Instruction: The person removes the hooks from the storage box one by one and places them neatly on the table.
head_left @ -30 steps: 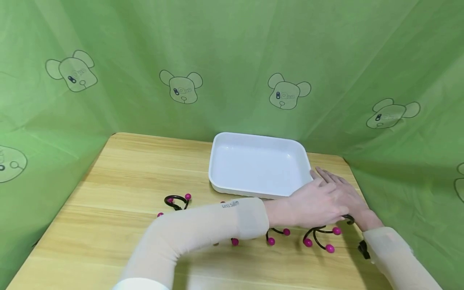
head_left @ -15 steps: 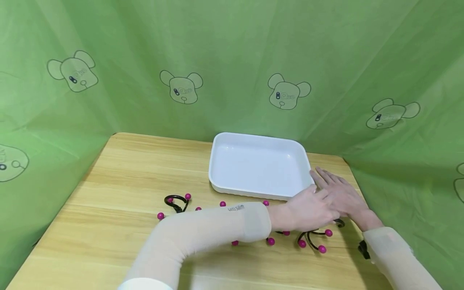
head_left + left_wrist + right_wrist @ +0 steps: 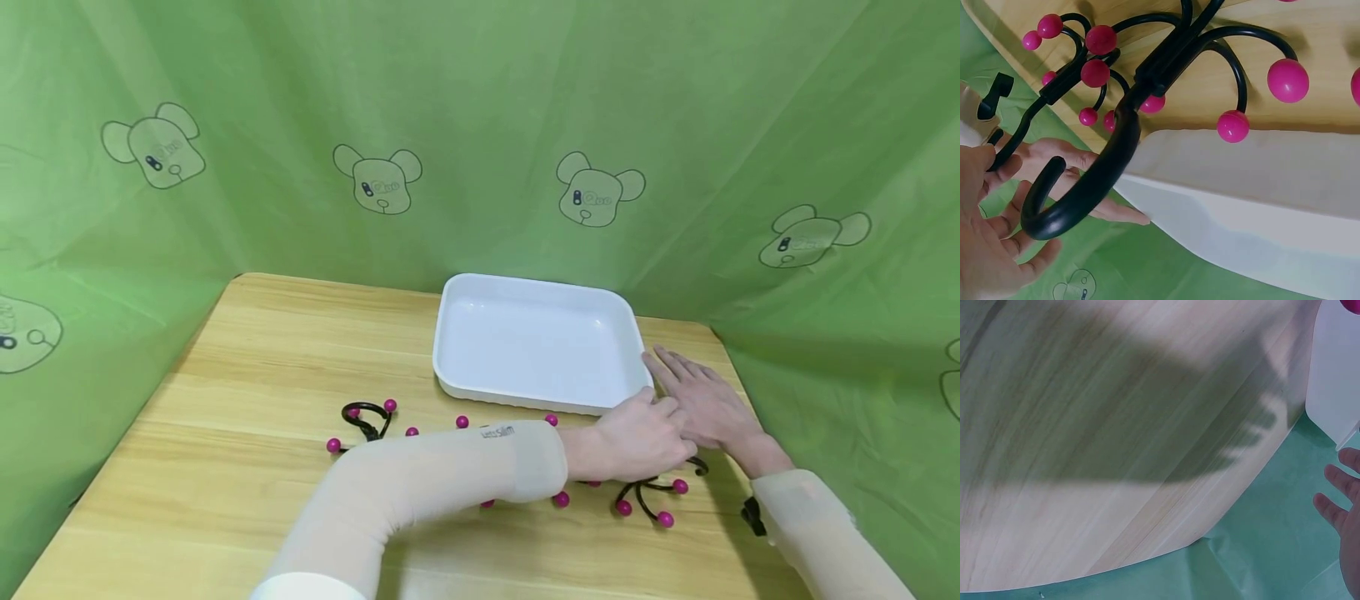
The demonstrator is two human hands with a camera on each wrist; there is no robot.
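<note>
My left hand (image 3: 641,437) reaches across the tabletop and pinches the bent end of a black claw hook (image 3: 1063,84) with pink ball tips. Its prongs lie on the wood below that hand in the head view. A second black hook (image 3: 1085,194) looms large in the left wrist view, its curved end in front of my left fingers. Straight-fingered and palm down, my right hand (image 3: 708,408) lies beside the right wall of the white tray (image 3: 525,400). It holds nothing visible. My left forearm hides much of the hooks in the middle.
Another black hook (image 3: 370,429) with pink balls lies at the left, partly under the left sleeve (image 3: 450,467). Pink balls (image 3: 551,420) show around that forearm. Green fabric (image 3: 487,225) hangs behind and beside the wooden table (image 3: 300,333).
My left hand has drawn slightly left and toward me, and the hook in it has shifted left across the table. My right hand has stayed in place.
</note>
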